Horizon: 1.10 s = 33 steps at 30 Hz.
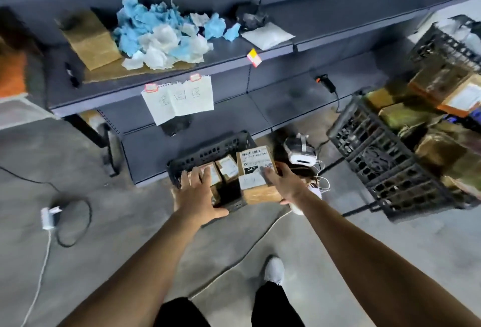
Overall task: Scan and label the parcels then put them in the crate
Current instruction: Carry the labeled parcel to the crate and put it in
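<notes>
A black plastic crate (208,152) stands on the floor below the shelf, with a few brown labelled parcels (226,166) inside. My right hand (282,183) holds a larger brown parcel (256,170) with a white barcode label and a "247" mark at the crate's right side, thumb under its near edge, fingers on top. My left hand (197,194) hovers spread out over the crate's near left part, holding nothing. A black barcode scanner (326,83) lies on the lower shelf to the right.
A white label printer (299,152) sits on the floor right of the crate. A big black crate (385,160) full of parcels stands at right. The shelf holds crumpled blue and white paper (164,32) and a box (91,40). Cables (70,220) trail over the floor at left.
</notes>
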### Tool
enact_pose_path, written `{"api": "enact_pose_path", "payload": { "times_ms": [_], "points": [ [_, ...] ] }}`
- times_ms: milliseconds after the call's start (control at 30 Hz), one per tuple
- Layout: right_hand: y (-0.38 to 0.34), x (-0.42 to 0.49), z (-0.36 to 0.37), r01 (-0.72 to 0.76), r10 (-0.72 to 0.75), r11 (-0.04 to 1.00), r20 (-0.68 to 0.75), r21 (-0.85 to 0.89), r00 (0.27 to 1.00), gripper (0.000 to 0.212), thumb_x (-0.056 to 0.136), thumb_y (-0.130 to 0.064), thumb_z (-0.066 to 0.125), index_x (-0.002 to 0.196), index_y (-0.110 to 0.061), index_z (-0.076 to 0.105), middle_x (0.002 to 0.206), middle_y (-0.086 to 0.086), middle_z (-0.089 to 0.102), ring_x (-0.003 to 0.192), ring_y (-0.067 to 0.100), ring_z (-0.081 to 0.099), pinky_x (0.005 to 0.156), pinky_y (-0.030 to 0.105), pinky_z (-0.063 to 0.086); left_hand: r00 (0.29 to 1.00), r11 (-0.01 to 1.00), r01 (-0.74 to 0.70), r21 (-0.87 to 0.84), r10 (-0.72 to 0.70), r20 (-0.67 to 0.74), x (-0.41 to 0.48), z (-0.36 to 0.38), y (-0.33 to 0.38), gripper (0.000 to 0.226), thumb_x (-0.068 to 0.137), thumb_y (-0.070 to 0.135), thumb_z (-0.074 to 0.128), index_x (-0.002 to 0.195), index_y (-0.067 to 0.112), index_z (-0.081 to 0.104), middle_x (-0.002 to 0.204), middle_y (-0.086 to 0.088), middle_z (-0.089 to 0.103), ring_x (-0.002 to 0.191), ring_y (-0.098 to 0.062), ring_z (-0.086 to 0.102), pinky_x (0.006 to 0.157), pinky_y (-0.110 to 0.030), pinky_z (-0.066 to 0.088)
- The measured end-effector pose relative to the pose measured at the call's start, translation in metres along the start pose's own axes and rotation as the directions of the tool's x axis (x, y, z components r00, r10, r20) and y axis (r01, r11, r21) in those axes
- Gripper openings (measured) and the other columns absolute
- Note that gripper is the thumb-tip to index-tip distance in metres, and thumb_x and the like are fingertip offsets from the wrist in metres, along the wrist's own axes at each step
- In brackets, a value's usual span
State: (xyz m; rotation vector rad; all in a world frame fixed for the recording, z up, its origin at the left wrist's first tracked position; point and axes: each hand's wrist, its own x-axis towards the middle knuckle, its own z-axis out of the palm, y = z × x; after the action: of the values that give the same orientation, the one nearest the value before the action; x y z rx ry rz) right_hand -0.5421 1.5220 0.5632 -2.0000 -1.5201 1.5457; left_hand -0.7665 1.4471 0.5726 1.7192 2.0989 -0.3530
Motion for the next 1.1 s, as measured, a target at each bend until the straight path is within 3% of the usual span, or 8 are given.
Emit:
{"api": "enact_pose_path", "payload": {
  "times_ms": [133, 333, 467, 600, 733, 833, 967, 1100],
  "points": [
    [-0.007, 0.081, 0.001, 0.005, 0.01, 0.989, 0.1, -0.146, 0.995, 0.076, 0.085, -0.072, 0.049, 0.141, -0.021, 0.041, 0.128, 0.012, 0.058, 0.112, 0.034, 0.06, 0.095, 0.054, 0.051, 0.997, 0.997, 0.058, -0.041, -0.056, 0.045, 0.056, 0.017, 0.011, 0.126, 0.064, 0.075, 0.069, 0.154, 0.022, -0.001, 0.162, -0.008, 0.0, 0.148, -0.035, 0.003, 0.115, -0.056, 0.021],
    [0.036, 0.23, 0.063, 0.093, -0.017, 0.926, 0.205, -0.367, 0.979, 0.059, 0.084, -0.073, 0.048, 0.109, -0.021, 0.06, 0.106, 0.006, 0.065, 0.103, 0.029, 0.062, 0.091, 0.04, 0.049, 0.989, 0.983, 0.143, -0.116, -0.136, 0.062, 0.157, 0.11, -0.012, 0.126, 0.066, 0.069, 0.073, 0.154, 0.025, -0.006, 0.163, -0.008, -0.001, 0.149, -0.034, 0.002, 0.116, -0.056, 0.019],
    [0.092, 0.322, 0.112, 0.086, 0.024, 0.891, 0.234, -0.447, 0.972, 0.063, 0.079, -0.076, 0.047, 0.123, -0.031, 0.053, 0.111, 0.001, 0.056, 0.099, 0.023, 0.055, 0.088, 0.037, 0.049, 0.98, 0.969, 0.186, -0.166, -0.171, 0.099, 0.223, 0.193, -0.03, 0.128, 0.067, 0.071, 0.071, 0.154, 0.025, -0.012, 0.163, -0.005, -0.007, 0.15, -0.033, -0.002, 0.117, -0.057, 0.019],
    [0.145, 0.395, 0.153, 0.085, 0.083, 0.862, 0.304, -0.499, 0.949, 0.057, 0.075, -0.076, 0.051, 0.117, -0.037, 0.052, 0.114, 0.001, 0.06, 0.094, 0.018, 0.058, 0.081, 0.038, 0.053, 0.977, 0.968, 0.198, -0.155, -0.182, 0.111, 0.281, 0.264, -0.037, 0.129, 0.067, 0.072, 0.07, 0.154, 0.023, -0.012, 0.162, -0.007, -0.004, 0.149, -0.034, 0.0, 0.115, -0.059, 0.022],
    [0.188, 0.441, 0.184, 0.056, 0.161, 0.851, 0.362, -0.522, 0.918, 0.071, 0.082, -0.074, 0.05, 0.14, -0.035, 0.04, 0.132, 0.002, 0.052, 0.11, 0.025, 0.054, 0.079, 0.038, 0.054, 0.98, 0.976, 0.174, -0.131, -0.16, 0.117, 0.321, 0.322, -0.039, 0.129, 0.067, 0.074, 0.068, 0.154, 0.022, -0.011, 0.162, -0.009, -0.003, 0.149, -0.036, -0.002, 0.116, -0.057, 0.02],
    [0.209, 0.471, 0.201, 0.098, 0.166, 0.803, 0.378, -0.588, 0.911, 0.071, 0.089, -0.066, 0.048, 0.147, -0.029, 0.034, 0.14, 0.008, 0.05, 0.119, 0.03, 0.052, 0.088, 0.042, 0.052, 0.982, 0.979, 0.169, -0.118, -0.156, 0.108, 0.344, 0.356, -0.042, 0.129, 0.067, 0.077, 0.065, 0.153, 0.021, -0.013, 0.162, -0.01, -0.003, 0.149, -0.037, -0.002, 0.116, -0.058, 0.021],
    [0.225, 0.497, 0.218, 0.12, 0.163, 0.793, 0.398, -0.597, 0.903, 0.055, 0.096, -0.052, 0.05, 0.141, -0.022, 0.042, 0.123, 0.01, 0.056, 0.107, 0.03, 0.058, 0.087, 0.046, 0.055, 0.979, 0.971, 0.179, -0.157, -0.161, 0.124, 0.372, 0.378, -0.044, 0.128, 0.07, 0.071, 0.067, 0.153, 0.02, -0.016, 0.162, -0.013, -0.008, 0.148, -0.039, -0.004, 0.116, -0.061, 0.015],
    [0.239, 0.508, 0.241, 0.123, 0.18, 0.808, 0.441, -0.577, 0.879, 0.076, 0.093, -0.046, 0.059, 0.153, -0.023, 0.018, 0.145, 0.012, 0.044, 0.127, 0.033, 0.048, 0.1, 0.052, 0.047, 0.978, 0.969, 0.178, -0.172, -0.155, 0.136, 0.387, 0.394, -0.042, 0.127, 0.072, 0.065, 0.071, 0.153, 0.022, -0.016, 0.162, -0.01, -0.01, 0.149, -0.037, -0.007, 0.116, -0.06, 0.012]
  ]
}}
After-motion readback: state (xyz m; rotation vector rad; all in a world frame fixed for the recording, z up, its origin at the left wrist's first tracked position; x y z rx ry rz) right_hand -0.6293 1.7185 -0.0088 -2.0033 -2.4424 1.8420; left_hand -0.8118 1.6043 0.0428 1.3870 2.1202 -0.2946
